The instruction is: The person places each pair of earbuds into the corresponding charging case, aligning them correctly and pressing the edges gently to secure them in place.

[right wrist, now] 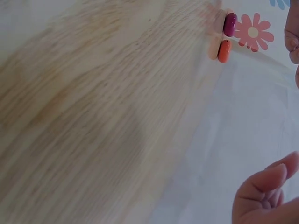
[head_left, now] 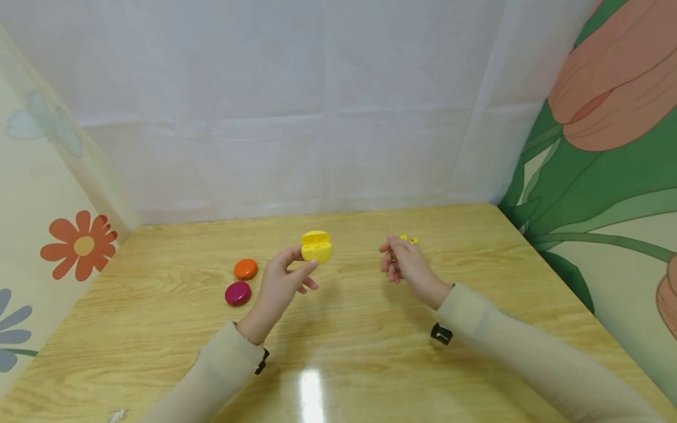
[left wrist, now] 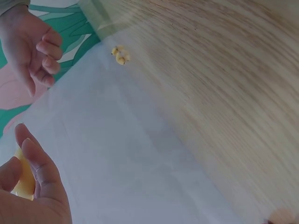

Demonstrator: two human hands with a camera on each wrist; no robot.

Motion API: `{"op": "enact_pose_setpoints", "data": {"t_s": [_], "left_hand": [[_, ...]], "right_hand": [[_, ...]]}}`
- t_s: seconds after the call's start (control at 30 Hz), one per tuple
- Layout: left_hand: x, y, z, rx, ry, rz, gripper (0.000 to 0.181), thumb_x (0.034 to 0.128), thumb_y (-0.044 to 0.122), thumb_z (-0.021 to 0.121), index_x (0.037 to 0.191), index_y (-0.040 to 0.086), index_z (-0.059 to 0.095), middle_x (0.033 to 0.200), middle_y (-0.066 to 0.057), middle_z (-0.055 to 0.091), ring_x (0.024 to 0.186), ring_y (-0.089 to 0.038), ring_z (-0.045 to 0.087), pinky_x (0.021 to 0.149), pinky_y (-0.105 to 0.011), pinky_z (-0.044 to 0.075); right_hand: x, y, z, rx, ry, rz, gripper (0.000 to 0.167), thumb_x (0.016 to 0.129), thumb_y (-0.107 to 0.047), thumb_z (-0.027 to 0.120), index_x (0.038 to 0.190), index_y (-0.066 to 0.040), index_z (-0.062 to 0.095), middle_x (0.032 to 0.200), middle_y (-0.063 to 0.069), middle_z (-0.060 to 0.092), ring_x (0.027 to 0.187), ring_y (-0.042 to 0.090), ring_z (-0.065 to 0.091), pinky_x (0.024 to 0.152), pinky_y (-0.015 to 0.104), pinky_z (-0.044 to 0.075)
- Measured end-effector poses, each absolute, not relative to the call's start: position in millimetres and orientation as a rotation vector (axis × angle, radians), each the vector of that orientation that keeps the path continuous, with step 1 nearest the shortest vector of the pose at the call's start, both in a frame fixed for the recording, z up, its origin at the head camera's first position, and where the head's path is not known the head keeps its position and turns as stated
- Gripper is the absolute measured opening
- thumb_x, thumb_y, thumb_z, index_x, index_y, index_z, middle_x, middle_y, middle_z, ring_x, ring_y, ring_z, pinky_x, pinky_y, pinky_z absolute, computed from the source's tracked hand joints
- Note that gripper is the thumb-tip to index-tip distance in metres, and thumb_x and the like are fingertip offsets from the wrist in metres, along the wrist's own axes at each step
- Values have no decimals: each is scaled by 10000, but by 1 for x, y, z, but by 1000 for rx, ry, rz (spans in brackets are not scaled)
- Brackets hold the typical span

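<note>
My left hand (head_left: 279, 279) holds a yellow earbud case (head_left: 317, 252) above the table, pinched between thumb and fingers. The lid of the case is raised and its inside faces me. In the left wrist view, the left hand (left wrist: 39, 182) covers most of the case (left wrist: 25, 179). My right hand (head_left: 411, 267) hovers to the right with loosely curled fingers, and nothing shows in its grasp. Two small yellow earbuds (head_left: 414, 241) lie on the table just beyond it; the left wrist view shows the earbuds (left wrist: 122, 59) close together.
An orange round case (head_left: 245, 269) and a magenta round case (head_left: 238, 293) lie to the left on the wooden table (head_left: 338, 346), both closed. A white cloth (head_left: 328, 117) hangs along the back edge. Floral panels (head_left: 608, 117) stand at both sides.
</note>
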State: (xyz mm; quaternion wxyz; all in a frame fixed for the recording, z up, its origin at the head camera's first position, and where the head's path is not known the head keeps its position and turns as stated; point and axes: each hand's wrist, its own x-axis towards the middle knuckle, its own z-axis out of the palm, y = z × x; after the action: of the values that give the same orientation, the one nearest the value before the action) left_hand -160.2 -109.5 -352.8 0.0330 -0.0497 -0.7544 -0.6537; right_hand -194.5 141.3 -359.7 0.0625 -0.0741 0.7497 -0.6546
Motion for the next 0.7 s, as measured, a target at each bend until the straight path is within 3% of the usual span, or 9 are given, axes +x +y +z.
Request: {"op": "enact_pose_setpoints", "data": {"t_s": [0.47,0.7], "left_hand": [[-160,-110,-352,-138,-2300,-2036,312,929,57,653,1207,-71,593,1093,-180,635,560,-110,635,532,-210,492],[-160,-111,-352,-152,-2301,-2043,321,929,71,657,1212,-65,593,1089,-176,639,566,-118,640,535,-215,493]], "right_hand": [[-206,170,-372,128,2177,-2040,368,1070,-318,338,1012,0,514,635,-38,548,480,38,482,474,186,424],[-216,184,-373,238,2023,-2120,345,1069,-276,333,1036,31,486,619,-19,598,479,65,580,487,217,513]]}}
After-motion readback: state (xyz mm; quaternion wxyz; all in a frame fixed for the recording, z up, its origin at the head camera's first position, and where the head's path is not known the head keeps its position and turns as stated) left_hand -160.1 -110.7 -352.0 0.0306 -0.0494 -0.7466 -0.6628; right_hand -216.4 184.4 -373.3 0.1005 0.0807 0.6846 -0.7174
